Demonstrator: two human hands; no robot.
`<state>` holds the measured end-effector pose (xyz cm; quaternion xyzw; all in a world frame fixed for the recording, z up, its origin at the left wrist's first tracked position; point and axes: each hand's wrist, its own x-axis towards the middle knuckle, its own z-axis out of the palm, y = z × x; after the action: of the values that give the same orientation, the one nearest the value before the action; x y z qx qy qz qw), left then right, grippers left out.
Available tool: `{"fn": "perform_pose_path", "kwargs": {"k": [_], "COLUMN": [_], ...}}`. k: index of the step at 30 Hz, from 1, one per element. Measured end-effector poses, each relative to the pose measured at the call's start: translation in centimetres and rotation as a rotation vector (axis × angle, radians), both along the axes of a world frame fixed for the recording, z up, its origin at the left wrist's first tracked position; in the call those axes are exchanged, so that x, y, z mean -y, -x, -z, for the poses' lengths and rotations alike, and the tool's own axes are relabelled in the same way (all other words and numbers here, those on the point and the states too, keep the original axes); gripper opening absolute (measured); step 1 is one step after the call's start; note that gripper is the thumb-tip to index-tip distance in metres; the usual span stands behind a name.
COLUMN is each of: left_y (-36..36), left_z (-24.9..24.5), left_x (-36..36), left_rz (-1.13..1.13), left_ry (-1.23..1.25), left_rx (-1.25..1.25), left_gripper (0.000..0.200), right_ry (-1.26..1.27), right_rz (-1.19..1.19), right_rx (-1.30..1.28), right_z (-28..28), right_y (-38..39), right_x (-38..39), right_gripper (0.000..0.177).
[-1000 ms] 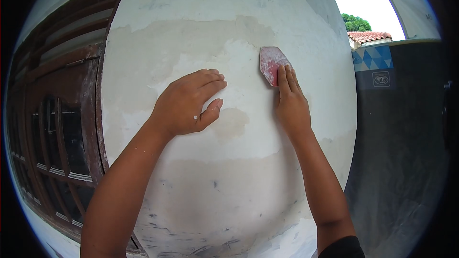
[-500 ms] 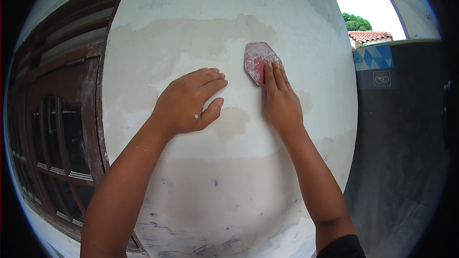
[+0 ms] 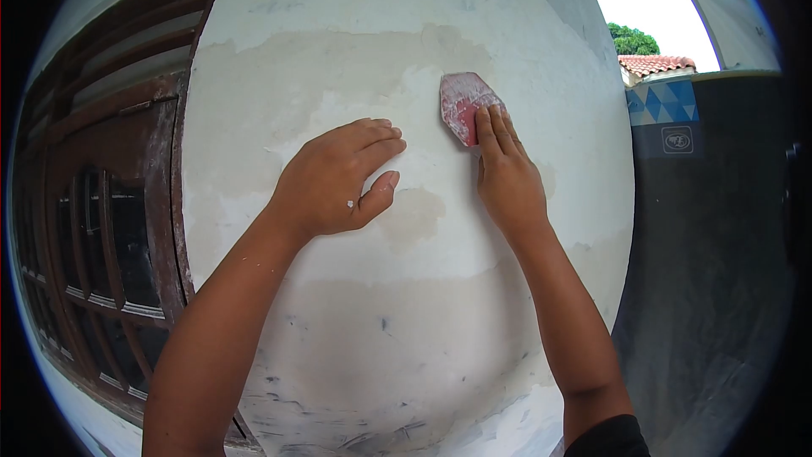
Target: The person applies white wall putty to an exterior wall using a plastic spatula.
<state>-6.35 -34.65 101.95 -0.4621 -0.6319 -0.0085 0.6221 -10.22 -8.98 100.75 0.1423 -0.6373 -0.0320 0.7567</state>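
My right hand grips a red putty scraper, with its fingers laid over the plate and the thumb out of sight beneath. White putty smears most of the scraper's face, which lies close against the plastered wall. To the left, my left hand holds nothing; its fingers stretch out and the thumb stands apart from them. A small white fleck sticks to it near the thumb. The wall carries patches of white putty and of beige, with dark scuffs lower down.
A dark brown wooden door with glass panes borders the wall on the left. On the right stands a dark grey wall with a blue patterned strip. Beyond it show a tiled roof and a tree.
My right hand and the scraper have shifted slightly to the right across the wall. My left hand is almost where it was.
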Motion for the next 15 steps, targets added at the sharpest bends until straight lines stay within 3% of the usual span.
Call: {"fn": "perform_pose_path", "kwargs": {"k": [8, 13, 15], "left_y": [-0.2, -0.1, -0.4], "left_z": [0.1, 0.1, 0.6], "left_x": [0.0, 0.0, -0.1], "left_rz": [-0.015, -0.017, 0.032], "left_ry": [-0.009, -0.013, -0.029], "left_rx": [0.009, 0.044, 0.053], "left_gripper": [0.036, 0.039, 0.040], "right_ry": [-0.015, 0.133, 0.360], "right_rz": [-0.017, -0.150, -0.501], "right_rx": [0.046, 0.059, 0.119], "right_z": [5.6, 7.0, 8.1], "right_y": [-1.5, -4.6, -6.1], "right_x": [-0.5, 0.1, 0.4], "right_gripper": [0.051, 0.049, 0.036]}}
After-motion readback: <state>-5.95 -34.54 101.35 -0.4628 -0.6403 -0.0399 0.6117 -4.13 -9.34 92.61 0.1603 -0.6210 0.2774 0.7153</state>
